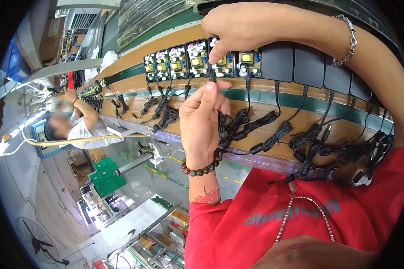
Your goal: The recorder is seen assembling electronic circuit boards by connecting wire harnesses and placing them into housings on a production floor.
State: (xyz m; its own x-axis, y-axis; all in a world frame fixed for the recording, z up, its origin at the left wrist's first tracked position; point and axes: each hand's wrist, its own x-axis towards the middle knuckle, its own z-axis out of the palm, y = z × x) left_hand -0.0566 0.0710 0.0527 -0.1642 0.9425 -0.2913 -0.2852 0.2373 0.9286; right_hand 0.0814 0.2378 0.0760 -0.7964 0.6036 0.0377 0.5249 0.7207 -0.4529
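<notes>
A row of power adapters lies across the bench, several of them open black cases with circuit boards (177, 63) showing. My left hand (202, 116) pinches the black cord (212, 80) of one open adapter (223, 67) between thumb and finger, right at the case's near edge. From the far side my right hand (238, 29) reaches over that same adapter. Its fingers are bent, and one tip presses down at the left side of the board; the others are partly hidden. Just right of it sits another open adapter (247, 62) with its cord attached.
Closed black adapters (278, 62) continue to the right under my right forearm. Bundled black cords (278, 134) hang along the near side of the bench. Farther left, another person (83, 119) works at the same line. Green crates (107, 177) stand beyond the aisle.
</notes>
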